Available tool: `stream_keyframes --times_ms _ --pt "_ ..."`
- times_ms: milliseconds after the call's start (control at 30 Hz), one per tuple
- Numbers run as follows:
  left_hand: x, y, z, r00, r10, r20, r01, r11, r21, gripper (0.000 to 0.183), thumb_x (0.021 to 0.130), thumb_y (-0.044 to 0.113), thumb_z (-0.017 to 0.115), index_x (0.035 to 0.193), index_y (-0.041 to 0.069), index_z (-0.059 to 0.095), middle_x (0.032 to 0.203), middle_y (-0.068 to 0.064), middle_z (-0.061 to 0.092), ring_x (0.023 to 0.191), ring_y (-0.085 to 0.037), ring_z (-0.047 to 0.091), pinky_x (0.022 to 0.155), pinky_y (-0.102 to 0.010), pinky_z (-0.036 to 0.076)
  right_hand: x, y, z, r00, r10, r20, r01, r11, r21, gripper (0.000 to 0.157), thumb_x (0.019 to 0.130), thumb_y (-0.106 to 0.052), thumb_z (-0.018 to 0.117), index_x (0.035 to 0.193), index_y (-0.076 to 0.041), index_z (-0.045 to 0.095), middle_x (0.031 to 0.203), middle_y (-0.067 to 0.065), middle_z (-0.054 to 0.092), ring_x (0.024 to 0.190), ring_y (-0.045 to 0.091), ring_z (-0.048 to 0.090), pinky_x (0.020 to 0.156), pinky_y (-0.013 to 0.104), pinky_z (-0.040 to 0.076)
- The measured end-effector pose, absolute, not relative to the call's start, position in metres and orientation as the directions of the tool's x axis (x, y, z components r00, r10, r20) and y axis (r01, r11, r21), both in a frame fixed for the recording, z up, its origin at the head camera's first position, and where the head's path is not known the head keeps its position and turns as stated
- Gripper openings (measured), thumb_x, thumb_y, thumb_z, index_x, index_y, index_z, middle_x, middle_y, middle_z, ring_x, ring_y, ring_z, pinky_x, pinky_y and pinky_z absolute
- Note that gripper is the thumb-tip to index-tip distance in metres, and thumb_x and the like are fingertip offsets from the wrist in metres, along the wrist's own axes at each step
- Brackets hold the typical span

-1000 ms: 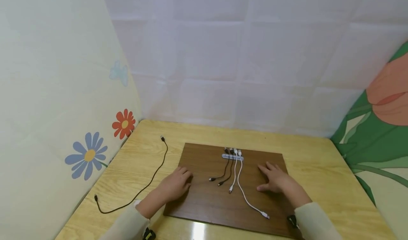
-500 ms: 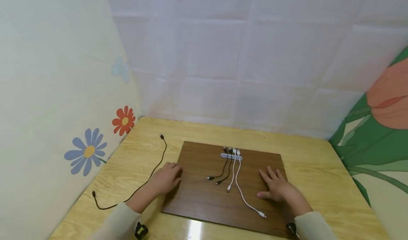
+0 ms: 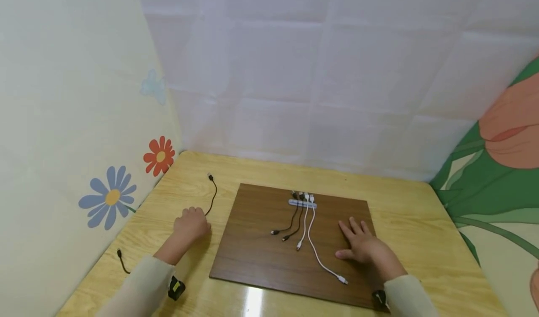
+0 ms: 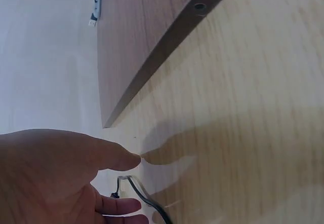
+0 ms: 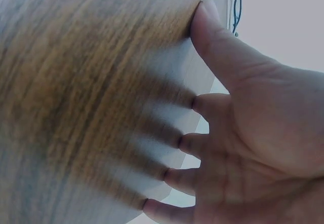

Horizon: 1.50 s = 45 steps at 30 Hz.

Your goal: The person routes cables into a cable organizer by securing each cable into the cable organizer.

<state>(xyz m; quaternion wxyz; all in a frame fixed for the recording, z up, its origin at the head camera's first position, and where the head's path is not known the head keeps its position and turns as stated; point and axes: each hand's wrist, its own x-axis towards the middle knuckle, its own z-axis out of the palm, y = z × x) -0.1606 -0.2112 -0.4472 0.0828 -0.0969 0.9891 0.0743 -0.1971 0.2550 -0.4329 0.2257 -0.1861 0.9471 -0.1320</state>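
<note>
My left hand (image 3: 191, 225) is over the table at the left, above the middle of a loose black USB cable (image 3: 214, 197). In the left wrist view its thumb (image 4: 116, 155) stands apart from the other fingers, with the black cable (image 4: 147, 198) near the fingertips, not gripped. My right hand (image 3: 364, 246) rests on the brown board (image 3: 252, 246), fingers spread; the right wrist view shows the fingertips touching the wood. On the board, a pale blue cable holder (image 3: 290, 202) carries two black cables (image 3: 292, 223) and two white cables (image 3: 317, 256) side by side.
The yellow wood-grain table (image 3: 396, 190) surrounds the board. A pale wall sheet (image 3: 269, 73) stands behind it, and flower-printed panels (image 3: 111, 197) close off the left and right sides. The board has a thick edge (image 4: 162, 51) toward my left hand.
My left hand has left the board's left edge and moved left to the loose black cable. My right hand stays on the board, its fingers now spread wider. The head view has shifted slightly.
</note>
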Motion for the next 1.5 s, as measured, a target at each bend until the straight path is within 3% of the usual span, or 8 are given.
stream_keyframes --times_ms 267,433,567,800,1133,1300,1500 --pt "-0.16 -0.216 -0.452 -0.969 -0.161 -0.186 -0.192 0.967 0.167 0.021 0.1 0.008 0.043 0.099 -0.011 0.053 0.094 -0.021 0.054 0.095 -0.04 0.053 0.076 -0.061 0.052 -0.196 0.257 -0.433 -0.835 -0.407 -0.37 -0.291 0.898 -0.331 0.096 0.091 -0.051 0.069 0.156 0.005 0.026 0.157 0.042 0.008 0.14 0.069 0.007 0.101 0.082 0.026" --pt "-0.161 -0.216 -0.457 -0.971 -0.147 -0.189 -0.181 0.968 0.174 0.021 0.101 0.004 0.037 0.098 -0.01 0.053 0.096 -0.023 0.058 0.097 -0.042 0.058 0.076 -0.06 0.053 -0.196 0.255 -0.434 -0.836 -0.399 -0.376 -0.282 0.901 -0.329 0.096 0.09 -0.05 0.07 0.156 0.004 0.026 0.158 0.042 0.009 0.14 0.068 0.007 0.102 0.081 0.025" --pt "-0.161 -0.214 -0.459 -0.973 -0.155 -0.173 -0.183 0.97 0.161 0.021 0.101 0.001 0.037 0.098 -0.012 0.053 0.095 -0.025 0.058 0.097 -0.042 0.059 0.077 -0.061 0.053 -0.197 0.254 -0.432 -0.838 -0.397 -0.374 -0.291 0.905 -0.31 0.095 0.091 -0.049 0.07 0.156 0.004 0.027 0.157 0.042 0.01 0.14 0.068 0.008 0.102 0.081 0.025" --pt "-0.164 -0.222 -0.457 -0.988 -0.101 -0.121 -0.119 0.981 0.153 0.013 0.091 0.0 0.051 0.087 -0.012 0.053 0.077 -0.02 0.057 0.073 -0.036 0.063 0.068 -0.05 0.056 -0.196 0.251 -0.431 -0.831 -0.402 -0.385 -0.297 0.905 -0.304 0.095 0.091 -0.049 0.07 0.155 0.006 0.027 0.157 0.043 0.011 0.14 0.068 0.009 0.102 0.081 0.025" --pt "-0.163 -0.239 -0.46 -0.992 -0.075 -0.106 -0.101 0.957 0.273 0.017 0.089 0.006 0.054 0.089 -0.009 0.046 0.068 -0.016 0.055 0.058 -0.029 0.054 0.056 -0.045 0.047 -0.199 0.249 -0.431 -0.826 -0.373 -0.422 -0.267 0.919 -0.289 0.095 0.091 -0.049 0.07 0.157 0.003 0.025 0.159 0.041 0.009 0.142 0.067 0.007 0.102 0.081 0.025" --pt "-0.166 -0.246 -0.457 -0.984 -0.061 -0.165 -0.122 0.91 0.395 0.015 0.097 0.01 0.047 0.092 -0.004 0.048 0.073 -0.013 0.053 0.061 -0.025 0.048 0.057 -0.038 0.041 -0.2 0.249 -0.433 -0.827 -0.372 -0.421 -0.271 0.92 -0.281 0.096 0.09 -0.05 0.07 0.156 0.003 0.026 0.158 0.041 0.01 0.142 0.067 0.008 0.102 0.081 0.026" --pt "-0.174 -0.246 -0.453 -0.969 -0.067 -0.238 -0.184 0.838 0.514 0.025 0.105 0.016 0.035 0.101 -0.004 0.049 0.076 -0.011 0.05 0.064 -0.023 0.048 0.057 -0.034 0.041 -0.199 0.25 -0.432 -0.834 -0.367 -0.412 -0.263 0.921 -0.288 0.096 0.09 -0.049 0.071 0.156 0.003 0.026 0.158 0.041 0.01 0.141 0.067 0.008 0.102 0.081 0.026"
